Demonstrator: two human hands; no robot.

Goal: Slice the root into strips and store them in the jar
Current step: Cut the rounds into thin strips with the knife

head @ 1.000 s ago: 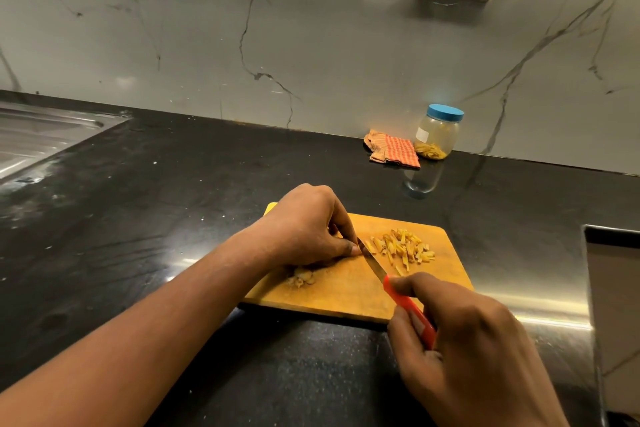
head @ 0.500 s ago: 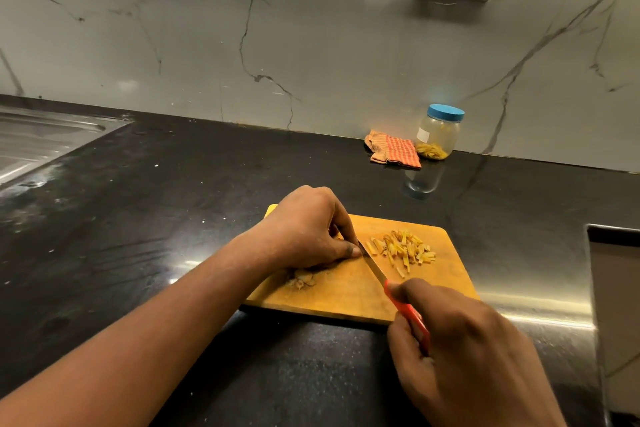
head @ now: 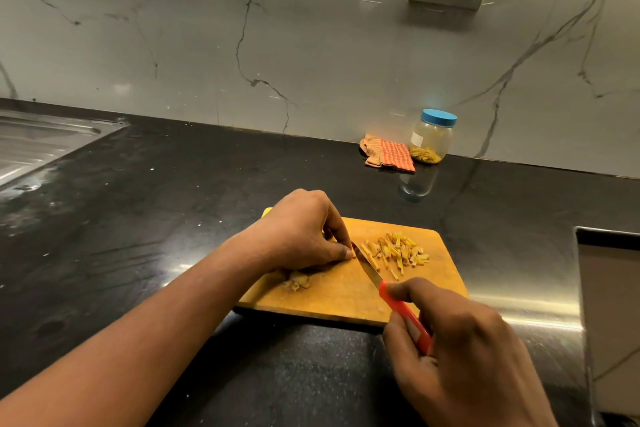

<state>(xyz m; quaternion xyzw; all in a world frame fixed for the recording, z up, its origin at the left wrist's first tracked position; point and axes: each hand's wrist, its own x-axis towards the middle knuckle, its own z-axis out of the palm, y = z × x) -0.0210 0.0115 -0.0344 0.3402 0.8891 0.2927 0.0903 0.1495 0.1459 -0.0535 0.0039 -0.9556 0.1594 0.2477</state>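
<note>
Knife (head: 387,290) sits in the curled grip of right hand (head: 460,357) — left hand (head: 304,232), curled, pins root (head: 296,282).

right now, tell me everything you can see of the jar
The jar is small and clear, glass or plastic, and closed with a blue lid. A white label sits on its side. It is mostly empty, with a low heap of yellow strips at the bottom. It stands upright at the back of the black counter, close to the marble wall. An orange checked cloth lies just to its left; whether they touch is unclear. Its reflection shows in the counter.
</note>
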